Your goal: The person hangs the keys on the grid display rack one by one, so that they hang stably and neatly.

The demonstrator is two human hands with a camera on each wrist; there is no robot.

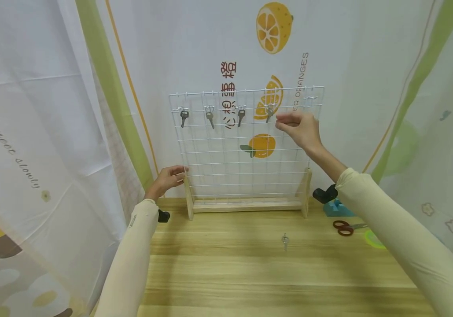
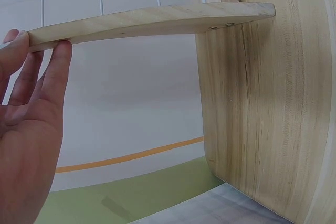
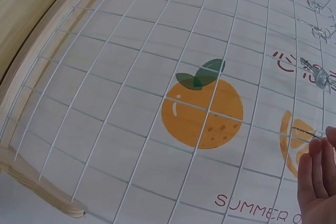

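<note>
A white wire grid rack (image 1: 246, 152) stands upright in a wooden base. My left hand (image 1: 172, 177) holds the top of its left wooden side post (image 2: 152, 20), thumb on one face and fingers on the other. Along the upper part of the grid, several keys hang from hooks: a dark key (image 1: 184, 118) at far left, a second key (image 1: 210, 119), a third key (image 1: 241, 117) and a fourth key (image 1: 270, 113). My right hand (image 1: 299, 127) is just right of the fourth key, its fingertips close beside it and slightly parted. Another key (image 1: 285, 241) lies on the table.
An unused hook (image 1: 310, 97) sits at the grid's upper right. On the wooden table (image 1: 226, 264), red-handled scissors (image 1: 345, 228), a blue object (image 1: 335, 209) and a yellow-green ring (image 1: 373, 239) lie at the right. Printed curtains (image 1: 194, 44) hang behind and at both sides.
</note>
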